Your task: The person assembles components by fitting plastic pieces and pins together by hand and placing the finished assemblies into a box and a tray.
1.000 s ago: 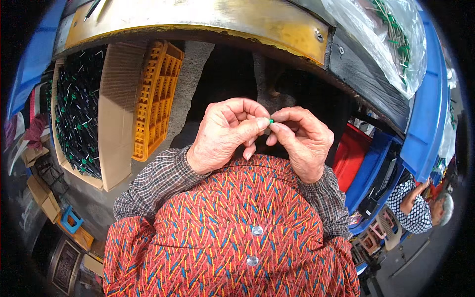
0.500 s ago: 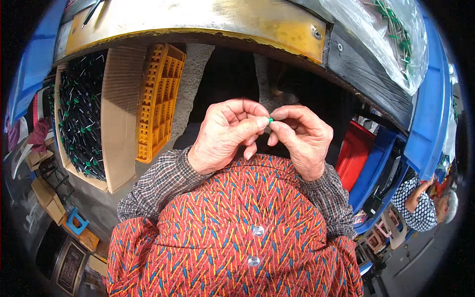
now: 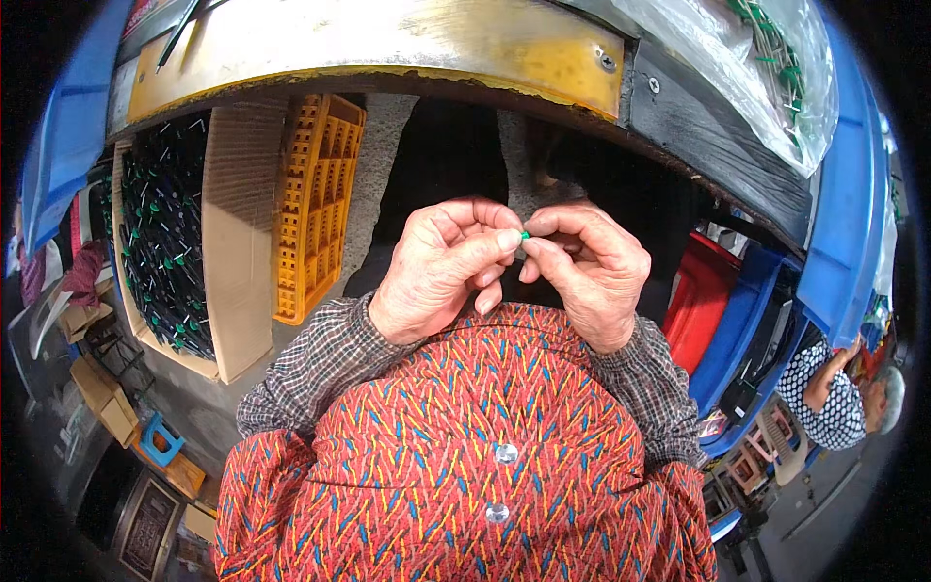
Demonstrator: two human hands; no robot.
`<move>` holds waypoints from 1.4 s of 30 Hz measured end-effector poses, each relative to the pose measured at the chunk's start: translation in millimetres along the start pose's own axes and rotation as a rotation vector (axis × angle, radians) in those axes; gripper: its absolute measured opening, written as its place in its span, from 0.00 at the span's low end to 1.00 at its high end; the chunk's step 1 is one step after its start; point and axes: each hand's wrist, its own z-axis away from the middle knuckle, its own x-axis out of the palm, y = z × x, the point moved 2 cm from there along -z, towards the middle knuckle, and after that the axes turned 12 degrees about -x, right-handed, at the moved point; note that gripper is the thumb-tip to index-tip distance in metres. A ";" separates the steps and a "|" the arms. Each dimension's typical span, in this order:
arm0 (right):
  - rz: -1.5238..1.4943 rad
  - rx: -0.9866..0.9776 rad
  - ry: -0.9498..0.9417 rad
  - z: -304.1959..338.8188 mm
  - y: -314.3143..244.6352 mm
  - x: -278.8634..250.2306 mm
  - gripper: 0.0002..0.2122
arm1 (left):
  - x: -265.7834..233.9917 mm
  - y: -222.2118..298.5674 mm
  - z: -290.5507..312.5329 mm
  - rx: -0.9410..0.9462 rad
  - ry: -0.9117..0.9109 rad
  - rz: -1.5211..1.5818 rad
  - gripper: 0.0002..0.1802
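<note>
Above my lap, below the front edge of the workbench (image 3: 388,53), my two hands meet fingertip to fingertip. Between them shows a tiny green piece (image 3: 525,235), too small to name more exactly. My left hand (image 3: 448,257) pinches at it from the left with thumb and forefinger, the other fingers curled. From the other side, the thumb and forefinger of my right hand (image 3: 589,267) close on the same piece. Fingertips cover most of it, so whether it is one part or two cannot be made out.
On the left, a cardboard box (image 3: 238,233) holds many dark, thin pieces with green parts. Beside it stands a yellow plastic crate (image 3: 315,209). A clear bag (image 3: 722,73) of green-and-silver pieces lies on the bench's right. Red (image 3: 700,301) and blue bins stand right; a person (image 3: 824,393) is beyond.
Both hands keep their pinch on the green piece, with only a slight shift of the fingertips. The whole view has tilted a little.
</note>
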 end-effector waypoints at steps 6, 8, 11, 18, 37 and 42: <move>0.085 -0.074 -0.017 -2.2 -1.2 -1.6 0.06 | 2.1 1.5 -0.4 -0.041 0.007 0.006 0.07; 0.083 -0.072 -0.015 -2.8 -2.0 -1.3 0.06 | 2.3 1.3 -0.3 -0.041 0.007 0.007 0.07; 0.088 -0.068 -0.017 -3.4 -0.5 -0.7 0.05 | 1.1 -0.2 -0.6 -0.035 0.005 0.009 0.07; 0.075 -0.052 -0.036 -4.4 0.4 -2.7 0.05 | 0.4 -0.8 0.1 -0.071 0.003 -0.032 0.08; -0.110 0.105 -0.028 -1.3 5.4 1.4 0.06 | -1.0 -3.3 6.1 -0.021 0.070 0.029 0.09; -0.125 0.121 -0.033 -1.4 1.1 3.7 0.06 | -0.1 -2.8 10.2 0.011 0.066 0.013 0.09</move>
